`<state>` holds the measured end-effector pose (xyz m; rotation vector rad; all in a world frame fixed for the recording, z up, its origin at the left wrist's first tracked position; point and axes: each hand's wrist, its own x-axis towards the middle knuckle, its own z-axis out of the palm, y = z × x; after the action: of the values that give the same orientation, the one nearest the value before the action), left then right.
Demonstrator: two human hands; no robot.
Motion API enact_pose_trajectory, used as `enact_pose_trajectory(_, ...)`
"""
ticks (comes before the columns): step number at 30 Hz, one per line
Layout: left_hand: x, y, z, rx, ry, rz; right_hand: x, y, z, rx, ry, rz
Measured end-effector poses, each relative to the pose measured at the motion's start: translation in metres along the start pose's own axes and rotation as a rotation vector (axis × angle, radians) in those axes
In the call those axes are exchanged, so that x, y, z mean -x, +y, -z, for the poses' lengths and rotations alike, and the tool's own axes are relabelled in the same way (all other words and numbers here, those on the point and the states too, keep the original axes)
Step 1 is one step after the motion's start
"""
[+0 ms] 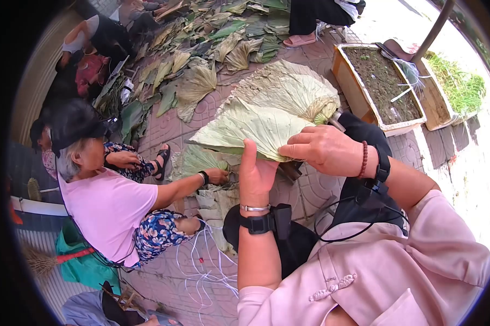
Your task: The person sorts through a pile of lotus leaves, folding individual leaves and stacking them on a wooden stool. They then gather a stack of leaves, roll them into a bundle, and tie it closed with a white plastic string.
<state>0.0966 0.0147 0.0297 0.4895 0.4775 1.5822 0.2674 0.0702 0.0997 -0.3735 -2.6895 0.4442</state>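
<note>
A pale green dried lotus leaf (256, 127), folded into a fan shape, lies across both my hands. My left hand (258, 176) holds its near edge, thumb up in front and the other fingers mostly hidden behind the leaf. My right hand (326, 151) is closed on the same edge, with the index finger and thumb pinching near the narrow end. Behind it spreads a larger, browner lotus leaf (288, 81), its gathered stem end just beyond my right knuckles. A bracelet and a black strap circle each of my wrists.
Many dried lotus leaves (196, 89) cover the paving ahead. At left, a person in a pink shirt (112, 201) reaches toward a leaf pile (201, 163). White strings (207, 266) trail on the ground. A soil-filled foam box (383, 87) stands at right; other people sit farther back.
</note>
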Motion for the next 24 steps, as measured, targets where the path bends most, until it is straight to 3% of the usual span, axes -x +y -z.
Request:
enact_pose_trajectory(2,-0.010,0.002,-0.001,-0.046,0.026,-0.026,-0.006,0.012,0.010,0.137,-0.031,-0.005)
enact_pose_trajectory(4,-0.025,0.002,-0.002,0.119,0.046,-0.069,-0.011,0.028,0.021,0.291,0.011,-0.021)
enact_pose_trajectory(8,-0.056,-0.004,-0.002,0.285,0.118,-0.131,-0.030,0.066,0.048,0.552,0.282,-0.018)
enact_pose_trajectory(10,-0.066,-0.006,-0.004,0.271,0.103,-0.147,-0.030,0.091,0.046,0.525,0.359,-0.002)
enact_pose_trajectory(12,-0.073,-0.005,0.001,0.301,0.130,-0.165,-0.030,0.106,0.037,0.045,0.405,-0.380)
enact_pose_trajectory(14,-0.074,-0.004,0.003,0.301,0.118,-0.167,-0.028,0.112,0.020,-0.280,0.395,-0.503)
enact_pose_trajectory(18,-0.071,-0.001,0.010,0.354,0.081,-0.142,-0.017,0.144,-0.018,-0.502,0.395,-0.595)
enact_pose_trajectory(20,-0.071,-0.001,0.011,0.357,0.078,-0.135,-0.021,0.141,-0.011,-0.885,0.264,-1.027)
enact_pose_trajectory(22,-0.073,-0.003,0.009,0.348,0.060,-0.141,-0.027,0.138,-0.008,-0.975,0.330,-0.983)
enact_pose_trajectory(24,-0.076,-0.006,0.010,0.348,0.057,-0.122,-0.037,0.130,0.002,-1.088,0.522,-0.859)
